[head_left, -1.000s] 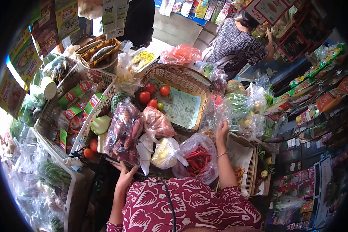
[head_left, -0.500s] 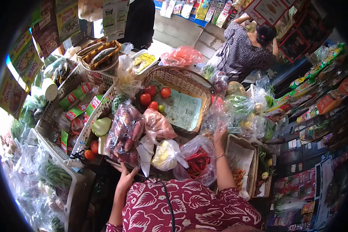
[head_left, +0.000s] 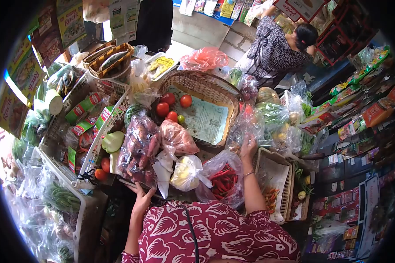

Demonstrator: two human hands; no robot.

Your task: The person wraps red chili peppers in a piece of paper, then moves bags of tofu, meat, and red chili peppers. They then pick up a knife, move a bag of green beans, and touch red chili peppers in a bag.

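Observation:
My left hand (head_left: 142, 197) is at the front edge of the stall, thumb and fingers apart, just below a clear bag of dark reddish produce (head_left: 140, 147). With its fingers closed, my right hand (head_left: 249, 148) is on a crinkled clear plastic bag (head_left: 245, 125) right of the wicker basket (head_left: 193, 76). What that bag holds is hard to make out. Between my arms lie a bag of red chillies (head_left: 223, 182), a knotted bag with pale yellow contents (head_left: 186, 173) and a bag of pinkish produce (head_left: 177, 138). Several tomatoes (head_left: 163, 109) sit in the basket on printed paper.
White plastic crates (head_left: 90, 162) with packets and vegetables stand on the left. A paper-lined basket (head_left: 274, 175) is by my right forearm. Bagged greens (head_left: 272, 114) lie beyond it. Hanging sachets (head_left: 72, 24) flank the stall, and another person (head_left: 276, 52) stands at the back right.
The view has shifted slightly, so the stall appears a little higher and further left. Both hands keep nearly the same places, the right still at the clear bag.

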